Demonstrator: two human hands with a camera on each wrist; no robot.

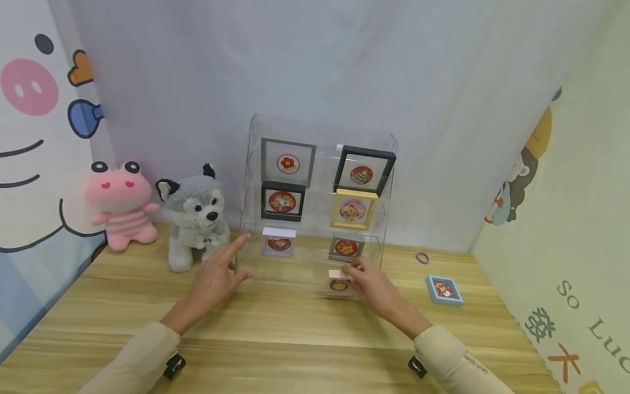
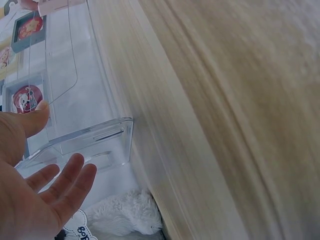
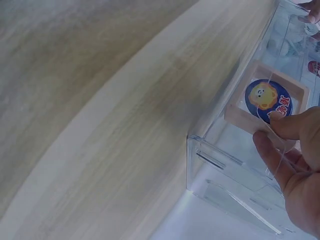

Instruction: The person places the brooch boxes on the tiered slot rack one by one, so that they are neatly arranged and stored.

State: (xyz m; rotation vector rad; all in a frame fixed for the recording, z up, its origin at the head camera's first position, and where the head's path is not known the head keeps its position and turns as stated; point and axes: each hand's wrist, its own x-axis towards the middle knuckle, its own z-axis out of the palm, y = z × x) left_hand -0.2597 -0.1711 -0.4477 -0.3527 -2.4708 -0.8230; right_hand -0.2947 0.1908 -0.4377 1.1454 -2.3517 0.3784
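A clear acrylic tiered display stand (image 1: 307,276) stands on the table, holding several small framed round badges. On its lowest tier, at the right, sits a pale pink frame (image 3: 242,107) around a blue badge with a yellow lion-like face. My right hand (image 1: 376,290) pinches that frame at its outer edge, thumb in front and fingers behind. My left hand (image 1: 214,282) is at the stand's left side, fingers extended and thumb spread apart. It holds nothing; whether it touches the acrylic I cannot tell. Nearest it on the stand is a pale lilac frame (image 1: 279,242).
A husky plush (image 1: 197,219) stands just left of the stand, with a pink frog-like plush (image 1: 120,205) beyond it. To the right on the wooden table (image 1: 275,345) lie a light blue frame (image 1: 444,290) and a purple ring (image 1: 422,258). Curtains hang behind and at both sides.
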